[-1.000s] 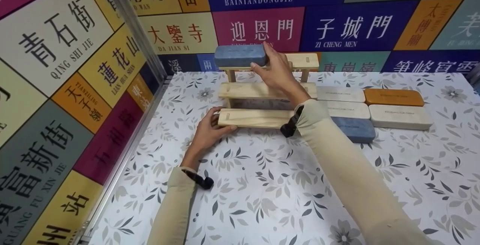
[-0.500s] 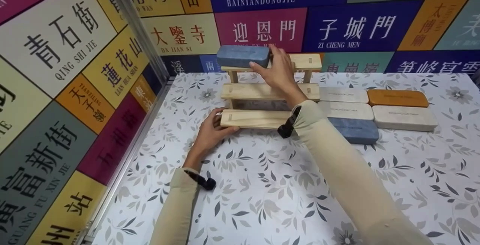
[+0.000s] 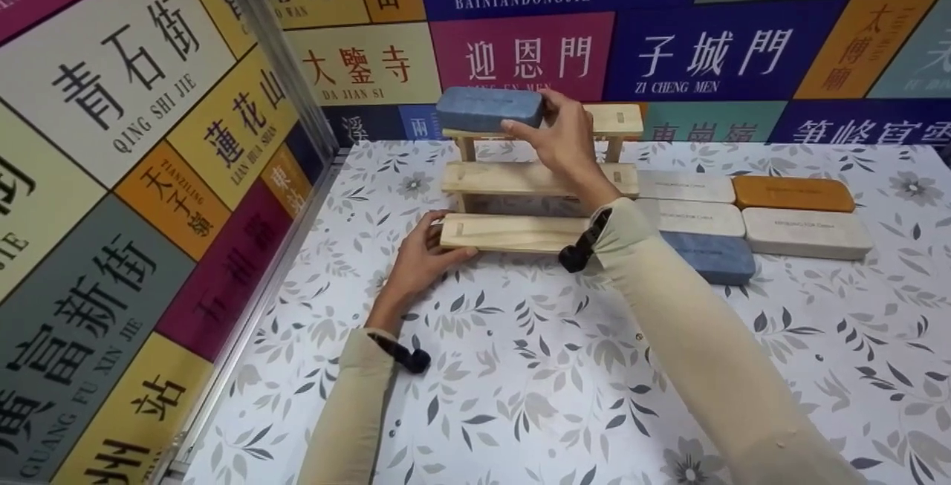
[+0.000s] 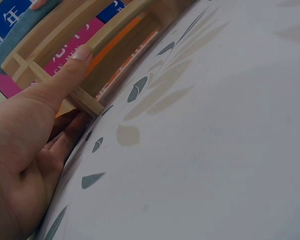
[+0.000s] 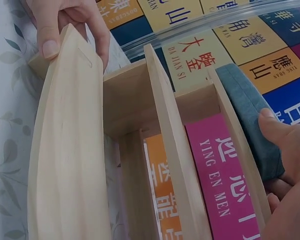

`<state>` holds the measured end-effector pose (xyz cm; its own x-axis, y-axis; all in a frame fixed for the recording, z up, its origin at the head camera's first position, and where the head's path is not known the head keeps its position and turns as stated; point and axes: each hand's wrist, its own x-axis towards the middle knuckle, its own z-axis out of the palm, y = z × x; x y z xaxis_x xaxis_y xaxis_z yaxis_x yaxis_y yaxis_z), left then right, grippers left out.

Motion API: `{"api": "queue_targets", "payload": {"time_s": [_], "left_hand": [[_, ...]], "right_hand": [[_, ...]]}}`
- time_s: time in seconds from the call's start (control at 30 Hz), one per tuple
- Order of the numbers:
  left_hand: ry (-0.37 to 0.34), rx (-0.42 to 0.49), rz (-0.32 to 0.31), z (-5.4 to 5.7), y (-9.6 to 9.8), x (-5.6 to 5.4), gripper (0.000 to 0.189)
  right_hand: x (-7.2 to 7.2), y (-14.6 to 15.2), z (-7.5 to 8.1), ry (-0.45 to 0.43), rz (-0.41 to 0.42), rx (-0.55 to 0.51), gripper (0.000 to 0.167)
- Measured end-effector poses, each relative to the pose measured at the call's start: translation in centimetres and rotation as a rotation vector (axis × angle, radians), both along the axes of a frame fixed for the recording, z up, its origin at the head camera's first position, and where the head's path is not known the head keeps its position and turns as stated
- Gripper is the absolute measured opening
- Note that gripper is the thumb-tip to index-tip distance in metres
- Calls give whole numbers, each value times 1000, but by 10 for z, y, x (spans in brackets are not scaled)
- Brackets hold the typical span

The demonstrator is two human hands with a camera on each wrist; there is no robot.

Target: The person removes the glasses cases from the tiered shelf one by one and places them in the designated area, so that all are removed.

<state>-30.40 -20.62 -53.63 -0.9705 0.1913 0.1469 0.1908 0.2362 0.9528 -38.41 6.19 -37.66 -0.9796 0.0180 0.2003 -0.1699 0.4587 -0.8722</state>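
Observation:
A pale wooden three-tier rack (image 3: 513,231) stands on the table near the back wall. On the left end of its top tier rests a blue glasses case (image 3: 487,109), which overhangs the tier slightly at the left. My right hand (image 3: 570,142) grips the right end of that case, thumb in front and fingers behind. In the right wrist view the thumb lies on the case's (image 5: 247,117) side. Down at the lowest tier, my left hand (image 3: 425,256) holds the left end between thumb and fingers. The left wrist view shows that thumb along the rack's (image 4: 90,106) edge, fingers partly hidden behind.
Right of the rack lie more cases in rows: an orange one (image 3: 793,194), a cream one (image 3: 808,232), two other pale ones partly behind my arm, and a blue one (image 3: 709,257). Printed sign panels (image 3: 520,54) form walls behind and at the left. A leaf-patterned cloth (image 3: 520,366) covers the table.
The whole head view has shifted slightly. Both hands keep their holds, and the blue glasses case stays at the left of the top tier.

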Motion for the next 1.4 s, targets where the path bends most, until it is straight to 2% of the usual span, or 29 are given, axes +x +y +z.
{"api": "queue_targets", "payload": {"time_s": [0.3, 0.5, 0.77, 1.03, 1.4], "left_hand": [[-7, -16, 1, 0, 1, 0, 87], [2, -23, 4, 0, 1, 0, 89], [8, -17, -1, 1, 1, 0, 86], [-6, 38, -32, 0, 3, 0, 87], [-8, 40, -29, 1, 3, 3, 86]], "right_hand": [[9, 19, 4, 30, 35, -95, 89], [21, 35, 6, 40, 57, -166, 90], [39, 60, 4, 108, 95, -290, 86], [60, 91, -3, 153, 104, -279, 84], [84, 134, -11, 176, 78, -371, 80]]}}
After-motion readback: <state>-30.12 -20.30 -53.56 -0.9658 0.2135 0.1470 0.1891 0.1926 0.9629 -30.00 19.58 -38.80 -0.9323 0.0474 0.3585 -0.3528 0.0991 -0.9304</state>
